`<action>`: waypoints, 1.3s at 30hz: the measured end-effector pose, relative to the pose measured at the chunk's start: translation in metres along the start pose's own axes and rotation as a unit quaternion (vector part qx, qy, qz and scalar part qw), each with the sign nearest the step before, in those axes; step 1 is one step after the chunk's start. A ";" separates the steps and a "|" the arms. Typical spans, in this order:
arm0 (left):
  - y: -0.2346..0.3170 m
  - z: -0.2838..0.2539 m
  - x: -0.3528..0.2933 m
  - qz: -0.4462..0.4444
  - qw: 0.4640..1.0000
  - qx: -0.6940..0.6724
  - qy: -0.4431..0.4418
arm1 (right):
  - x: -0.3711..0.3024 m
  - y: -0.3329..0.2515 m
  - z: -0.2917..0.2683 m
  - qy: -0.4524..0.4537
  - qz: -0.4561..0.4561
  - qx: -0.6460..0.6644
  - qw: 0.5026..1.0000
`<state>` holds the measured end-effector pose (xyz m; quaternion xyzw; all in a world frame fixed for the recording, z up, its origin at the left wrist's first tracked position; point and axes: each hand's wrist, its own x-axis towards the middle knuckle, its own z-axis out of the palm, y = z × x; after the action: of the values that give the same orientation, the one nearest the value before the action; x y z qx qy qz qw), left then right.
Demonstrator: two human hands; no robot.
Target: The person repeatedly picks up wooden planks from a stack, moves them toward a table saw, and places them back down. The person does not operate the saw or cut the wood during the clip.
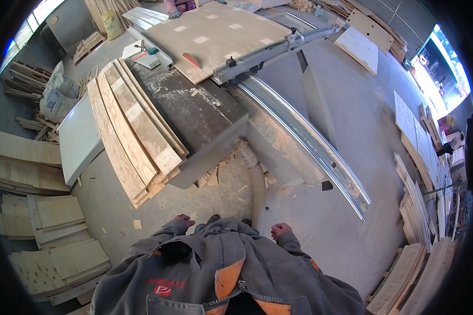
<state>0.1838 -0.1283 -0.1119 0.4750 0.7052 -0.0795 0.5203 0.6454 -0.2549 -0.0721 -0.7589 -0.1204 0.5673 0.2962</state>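
Note:
Both my hands hang low in front of my grey jacket, away from the machine. My left hand (184, 219) has curled fingers and appears to hold nothing. My right hand (280, 230) is closed like a fist, also with nothing visible in it. Ahead stands a sliding table saw (215, 115) with a dark top and a red blade guard (192, 60). A large brown panel (220, 31) with pale square patches lies flat across it, against a metal crosscut fence (278, 51). Nearest my left hand, a stack of long wooden strips (122, 118) rests on the saw's left side.
At the panel's far edge is a person's gloved hand (175, 15). A ribbed hose (253, 184) runs from the saw to the floor near my feet. The metal sliding rail (310, 147) juts toward me. Plywood stacks (63, 262) line the left; boards (415, 194) lean at right.

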 end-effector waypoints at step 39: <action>-0.008 0.004 -0.004 0.015 1.000 -0.020 0.004 | 0.013 -0.053 0.000 -0.010 -0.081 0.031 0.996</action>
<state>0.1804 -0.1369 -0.1137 0.4753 0.7013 -0.0553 0.5284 0.6583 -0.2056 -0.0514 -0.7310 -0.1669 0.5527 0.3638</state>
